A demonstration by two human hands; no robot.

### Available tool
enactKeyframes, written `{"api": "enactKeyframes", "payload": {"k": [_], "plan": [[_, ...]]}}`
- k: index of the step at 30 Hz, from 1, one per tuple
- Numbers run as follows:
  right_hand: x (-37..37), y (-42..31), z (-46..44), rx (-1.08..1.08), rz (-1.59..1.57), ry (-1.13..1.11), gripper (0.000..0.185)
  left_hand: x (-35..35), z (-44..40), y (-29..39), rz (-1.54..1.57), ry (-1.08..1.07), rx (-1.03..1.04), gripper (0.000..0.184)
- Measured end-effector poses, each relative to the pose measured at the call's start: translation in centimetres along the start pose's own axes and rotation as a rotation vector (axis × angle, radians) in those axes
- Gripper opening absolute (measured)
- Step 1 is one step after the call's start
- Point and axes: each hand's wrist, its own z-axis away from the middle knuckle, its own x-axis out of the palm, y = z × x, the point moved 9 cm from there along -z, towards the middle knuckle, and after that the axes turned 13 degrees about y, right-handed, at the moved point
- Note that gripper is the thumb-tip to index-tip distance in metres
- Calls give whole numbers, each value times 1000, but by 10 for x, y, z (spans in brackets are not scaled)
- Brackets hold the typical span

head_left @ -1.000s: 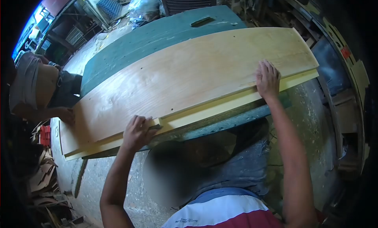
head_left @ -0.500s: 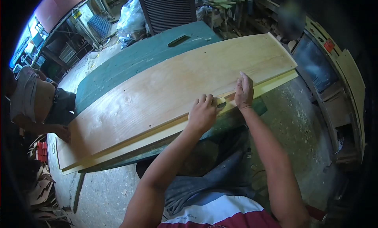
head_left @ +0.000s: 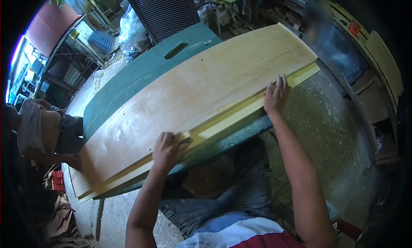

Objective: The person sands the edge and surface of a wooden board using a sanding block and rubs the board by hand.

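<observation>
A long pale wooden panel (head_left: 193, 89) lies across a green-topped table (head_left: 128, 83), with a lighter wooden strip (head_left: 227, 123) running along its near edge. My left hand (head_left: 165, 153) is closed around a small block (head_left: 184, 138), pale on top and dark at the side, at the near edge left of the middle. The block's underside is hidden. Farther right, my right hand (head_left: 277, 96) rests on the panel's near edge, fingers stretched out and nothing visible in them.
At the left end another person's hand (head_left: 74, 161) touches the panel. A dark narrow piece (head_left: 175, 51) lies on the green table. Behind stand a slatted dark panel (head_left: 165, 16) and a clear plastic bag (head_left: 133, 29). Wood scraps (head_left: 64, 213) are piled at lower left.
My left hand has slid left along the near edge with the small block. My right hand has shifted slightly right along the panel edge. The view has turned a little.
</observation>
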Motion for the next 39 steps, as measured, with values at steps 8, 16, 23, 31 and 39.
{"api": "enactKeyframes", "payload": {"k": [8,16,23,31,39], "plan": [[-5,9,0,92,-195,-12,64,151,-141,154,137,43,4,44],[-23,9,4,53,-354,75,58,128,-128,144,96,72,17,43],[-12,4,9,14,-159,74,57,29,-38,40,32,85,-76,37],[-16,12,9,38,-313,82,70,163,-148,162,241,30,-58,32],[-6,29,5,-53,-180,79,58,134,-119,130,122,6,-81,33]]}}
